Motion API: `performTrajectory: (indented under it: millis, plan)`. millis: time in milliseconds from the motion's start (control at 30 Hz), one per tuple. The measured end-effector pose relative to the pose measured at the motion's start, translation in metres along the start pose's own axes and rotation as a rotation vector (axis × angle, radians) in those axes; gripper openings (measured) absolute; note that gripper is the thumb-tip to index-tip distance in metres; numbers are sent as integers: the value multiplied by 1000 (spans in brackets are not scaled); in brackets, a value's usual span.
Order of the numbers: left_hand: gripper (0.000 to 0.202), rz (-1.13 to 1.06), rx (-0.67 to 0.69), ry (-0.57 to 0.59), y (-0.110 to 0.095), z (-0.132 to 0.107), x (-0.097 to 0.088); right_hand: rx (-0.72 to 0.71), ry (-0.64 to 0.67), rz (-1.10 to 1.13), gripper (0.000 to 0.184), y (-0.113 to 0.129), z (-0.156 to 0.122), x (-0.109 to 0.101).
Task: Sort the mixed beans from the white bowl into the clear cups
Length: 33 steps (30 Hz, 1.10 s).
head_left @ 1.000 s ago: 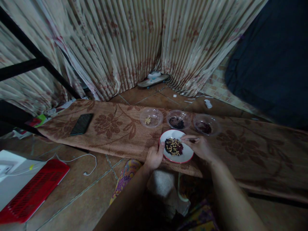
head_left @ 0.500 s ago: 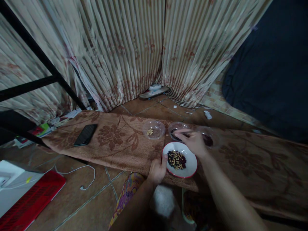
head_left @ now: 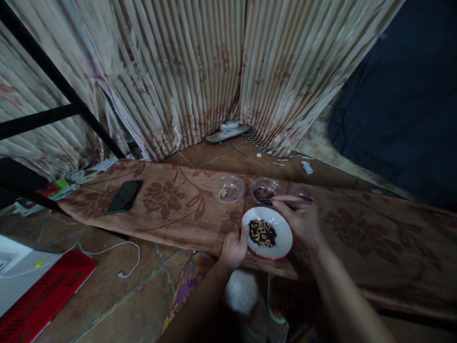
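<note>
My left hand (head_left: 233, 247) grips the left rim of a white bowl (head_left: 283, 236) with a red edge, thumb on the inside. Dark and pale yellow beans (head_left: 262, 232) lie mixed in the bowl. My right hand (head_left: 298, 216) is closed on a thin pair of tweezers (head_left: 291, 199), held nearly level just beyond the bowl. Its tips point left, by a clear plastic cup of dark beans (head_left: 263, 191). To the left, another clear cup (head_left: 233, 190) holds a few yellow beans (head_left: 222, 192). A third clear cup (head_left: 303, 190) is partly hidden behind my right hand.
A brown flowered cloth (head_left: 193, 224) covers the long bench, with a black phone (head_left: 124, 196) at its left. Striped curtains (head_left: 185, 71) hang behind. A skateboard (head_left: 228, 134) and white scraps lie on the tiled floor. At lower left are a red basket (head_left: 53, 297) and a white cable (head_left: 138, 257).
My right hand has drawn back to the right and slightly down, uncovering the middle cup and the tweezers. My left hand stays on the bowl.
</note>
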<state>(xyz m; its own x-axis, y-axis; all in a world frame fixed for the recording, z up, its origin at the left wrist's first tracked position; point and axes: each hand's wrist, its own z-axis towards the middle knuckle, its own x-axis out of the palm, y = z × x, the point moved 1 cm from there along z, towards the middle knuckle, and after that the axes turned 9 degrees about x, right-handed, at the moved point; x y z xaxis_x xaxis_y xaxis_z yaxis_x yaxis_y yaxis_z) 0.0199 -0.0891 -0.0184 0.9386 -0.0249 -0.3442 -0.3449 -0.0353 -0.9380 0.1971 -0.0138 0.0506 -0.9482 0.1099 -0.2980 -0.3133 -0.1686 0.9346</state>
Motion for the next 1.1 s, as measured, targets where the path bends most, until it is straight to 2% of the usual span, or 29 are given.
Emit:
performTrajectory:
  millis: [133,200,267,367,433,667,900,1100]
  plan:
    - [54,50,8,34,-3,0,-2,125,-74,16,20,-23,-20,-26]
    - [56,71,12,35,-4,0,-2,134,-29,-22,22,-31,-23,-32]
    - [58,79,5,39,-3,0,-3,126,68,-77,23,-36,-22,-35]
    - [58,74,-14,39,-1,1,-2,130,211,-164,22,-40,-21,-36]
    - [59,85,-20,43,1,1,-2,130,247,-188,21,-41,-21,-35]
    - [61,109,-34,48,-1,2,-2,141,241,-182,23,-41,-21,-32]
    - [60,97,-22,49,2,2,-2,170,274,-272,27,-40,-20,-29]
    - [58,119,-5,47,0,2,-3,137,283,-287,26,-42,-20,-26]
